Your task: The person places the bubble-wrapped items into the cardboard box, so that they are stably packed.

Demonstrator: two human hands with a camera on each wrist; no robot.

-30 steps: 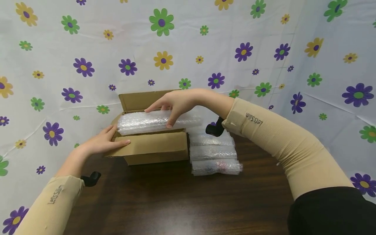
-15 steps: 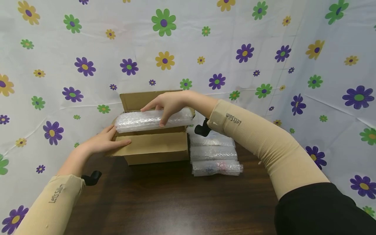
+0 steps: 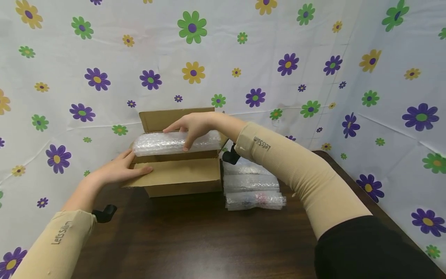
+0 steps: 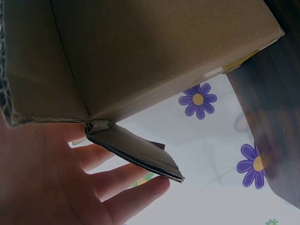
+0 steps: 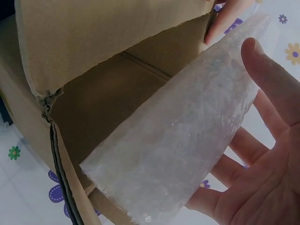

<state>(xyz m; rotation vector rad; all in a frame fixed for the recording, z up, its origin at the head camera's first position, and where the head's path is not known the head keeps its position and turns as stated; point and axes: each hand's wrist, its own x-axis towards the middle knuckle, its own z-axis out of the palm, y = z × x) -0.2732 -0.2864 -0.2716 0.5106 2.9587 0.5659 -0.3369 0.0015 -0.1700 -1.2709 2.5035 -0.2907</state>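
A long bubble-wrapped package (image 3: 153, 143) lies lengthwise over the mouth of an open cardboard box (image 3: 184, 188). My right hand (image 3: 196, 126) grips it from above, thumb on the near side and fingers on the far side. In the right wrist view the clear package (image 5: 173, 122) slants across the box opening, its contents too blurred to make out. My left hand (image 3: 113, 168) holds the box's left front corner, thumb over the front flap (image 3: 177, 170). Seen from the left wrist, the fingers of my left hand (image 4: 136, 187) spread along the outside of a side flap (image 4: 140, 147).
Several more bubble-wrapped packages (image 3: 251, 183) lie in a row on the dark wooden table (image 3: 195, 240), right of the box. The rear flap (image 3: 163, 118) stands up near the flower-printed cloth (image 3: 237, 50) behind. My right forearm passes over the row's far end.
My right hand has carried the bubble-wrapped package leftward, from sticking out past the box's right side to lining up over its opening. My left hand stays at the box corner.
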